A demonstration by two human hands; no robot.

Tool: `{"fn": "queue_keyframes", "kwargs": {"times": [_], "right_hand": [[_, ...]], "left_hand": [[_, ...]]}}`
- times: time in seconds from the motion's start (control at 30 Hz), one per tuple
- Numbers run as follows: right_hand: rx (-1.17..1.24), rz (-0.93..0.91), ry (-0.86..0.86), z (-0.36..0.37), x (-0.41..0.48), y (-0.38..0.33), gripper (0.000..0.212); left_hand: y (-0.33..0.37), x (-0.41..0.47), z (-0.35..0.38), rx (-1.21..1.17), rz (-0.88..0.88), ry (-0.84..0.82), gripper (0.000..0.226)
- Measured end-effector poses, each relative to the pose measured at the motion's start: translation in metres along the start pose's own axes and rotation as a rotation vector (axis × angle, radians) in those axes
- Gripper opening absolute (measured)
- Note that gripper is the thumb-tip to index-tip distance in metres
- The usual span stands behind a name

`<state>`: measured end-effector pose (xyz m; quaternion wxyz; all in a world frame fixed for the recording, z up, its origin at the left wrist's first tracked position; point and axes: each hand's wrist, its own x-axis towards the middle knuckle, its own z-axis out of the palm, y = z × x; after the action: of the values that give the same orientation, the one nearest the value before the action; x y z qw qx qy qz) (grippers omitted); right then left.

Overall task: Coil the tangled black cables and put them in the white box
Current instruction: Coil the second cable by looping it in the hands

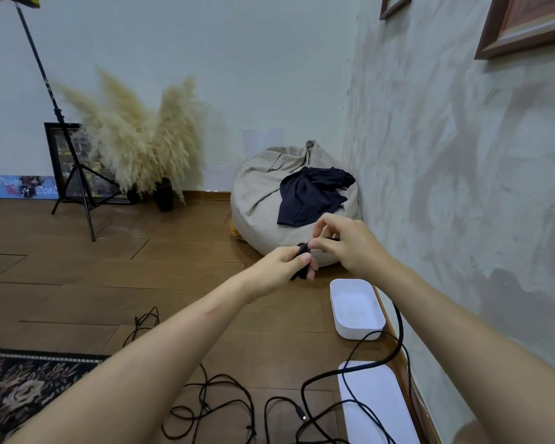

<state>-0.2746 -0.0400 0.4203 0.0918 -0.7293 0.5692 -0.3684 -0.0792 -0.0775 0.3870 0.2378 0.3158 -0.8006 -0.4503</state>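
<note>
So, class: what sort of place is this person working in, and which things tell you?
Probably a living room at home: a beanbag in the corner, decorative pampas grass, and a patterned rug on a wooden floor.

1. Box (358,332) top open; free from above and left.
2. Wall (462,219) just right of box blocks that side.
3. Thick cable (400,331) passes box's near right corner, crosses lid (378,418).
4. Loose cables (225,402) strewn on floor (173,277) nearer; beanbag (260,200) beyond box.
5. Left hand (279,264), right hand (346,245) grip coil (302,251), raised above floor, apart from box.
</note>
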Motion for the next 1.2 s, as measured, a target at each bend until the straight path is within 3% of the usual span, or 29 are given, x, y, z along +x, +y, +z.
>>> {"fn": "queue_keyframes", "kwargs": {"times": [0.17, 0.27, 0.5, 0.77, 1.2], "right_hand": [[-0.012, -0.008, -0.059, -0.005, 0.001, 0.003, 0.004], [-0.011, -0.002, -0.104, -0.006, 0.003, 0.006, 0.012], [-0.106, -0.002, -0.042, -0.006, 0.002, 0.011, 0.008], [-0.054, -0.031, 0.061, -0.005, 0.001, 0.012, 0.009], [0.195, 0.033, 0.047, -0.001, -0.001, 0.005, 0.009]], "left_hand": [[0.006, -0.001, -0.003, -0.008, 0.032, 0.016, 0.033], [0.006, -0.002, -0.005, -0.027, 0.030, 0.025, 0.032], [0.009, -0.004, 0.000, -0.028, -0.017, -0.014, 0.033], [0.021, -0.007, 0.000, -0.056, -0.007, -0.024, 0.033], [0.031, -0.013, -0.002, -0.098, 0.021, -0.069, 0.027]]}}
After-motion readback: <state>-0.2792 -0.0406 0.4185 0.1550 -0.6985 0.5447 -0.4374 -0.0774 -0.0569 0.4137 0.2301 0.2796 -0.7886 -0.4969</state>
